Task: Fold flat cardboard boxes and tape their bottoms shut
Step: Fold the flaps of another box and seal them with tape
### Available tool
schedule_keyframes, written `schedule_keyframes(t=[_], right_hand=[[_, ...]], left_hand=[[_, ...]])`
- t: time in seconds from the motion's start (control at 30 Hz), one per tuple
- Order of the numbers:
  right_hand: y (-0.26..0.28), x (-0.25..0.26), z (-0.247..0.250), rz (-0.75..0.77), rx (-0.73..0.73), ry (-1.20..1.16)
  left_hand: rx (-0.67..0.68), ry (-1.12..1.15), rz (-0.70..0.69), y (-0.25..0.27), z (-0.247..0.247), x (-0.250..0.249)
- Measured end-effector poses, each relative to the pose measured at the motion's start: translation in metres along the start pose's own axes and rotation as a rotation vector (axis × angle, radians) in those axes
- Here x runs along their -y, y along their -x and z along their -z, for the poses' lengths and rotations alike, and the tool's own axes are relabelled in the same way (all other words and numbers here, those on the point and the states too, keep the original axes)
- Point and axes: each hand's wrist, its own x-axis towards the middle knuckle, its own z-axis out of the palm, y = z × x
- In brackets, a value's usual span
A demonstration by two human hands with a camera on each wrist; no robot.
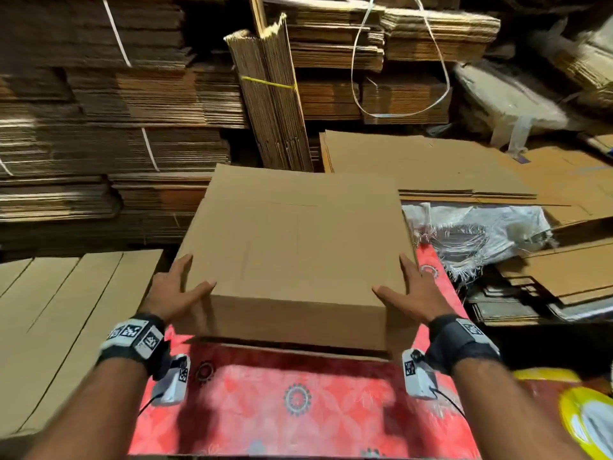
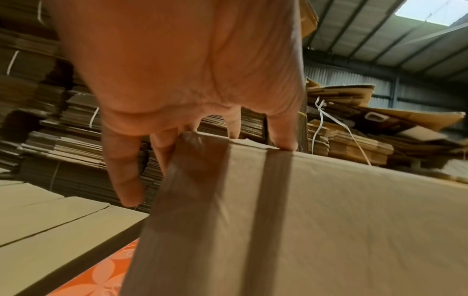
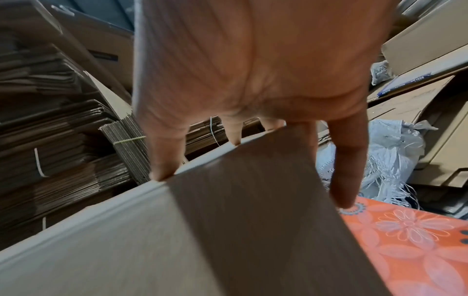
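A plain brown cardboard box (image 1: 298, 247) stands erected on the red flowered mat (image 1: 298, 400), its broad upper face closed and tilted toward me. My left hand (image 1: 179, 290) is at its near left corner, thumb lying on the top face and straight fingers along the left side. My right hand (image 1: 408, 290) mirrors this at the near right corner. In the left wrist view the spread fingers (image 2: 124, 180) flank the box (image 2: 329, 220) edge. The right wrist view shows straight fingers (image 3: 346, 176) beside the box (image 3: 177, 240) wall. No tape is visible on the box.
Flat box blanks (image 1: 59, 327) lie left of the mat. Tall strapped stacks of cardboard (image 1: 99, 127) and an upright tied bundle (image 1: 272, 101) fill the back. A white woven sack (image 1: 474, 234) and more flat sheets (image 1: 564, 277) lie right. A yellow round object (image 1: 580, 419) sits at bottom right.
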Motion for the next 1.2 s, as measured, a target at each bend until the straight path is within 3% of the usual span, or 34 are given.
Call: schedule_keyframes(t=[0.13, 0.53, 0.7, 0.87, 1.03, 1.2], right_hand=[[-0.002, -0.006, -0.004, 0.009, 0.043, 0.001], [-0.03, -0.017, -0.01, -0.018, -0.106, -0.05], [-0.038, 0.019, 0.005, -0.023, -0.207, -0.021], [-0.035, 0.056, 0.016, 0.069, -0.209, 0.108], [-0.03, 0.096, 0.035, 0.215, -0.084, 0.39], [-0.038, 0.112, 0.021, 0.187, -0.123, 0.619]], left_hand=[[-0.045, -0.034, -0.02, -0.002, -0.009, 0.002], [-0.126, 0.141, 0.024, -0.005, -0.012, -0.014], [-0.191, 0.105, 0.041, -0.01, 0.005, -0.047], [-0.216, 0.09, 0.072, -0.03, 0.039, -0.061], [-0.31, 0.062, 0.079, -0.06, 0.086, -0.073], [-0.329, 0.078, 0.087, -0.078, 0.096, -0.08]])
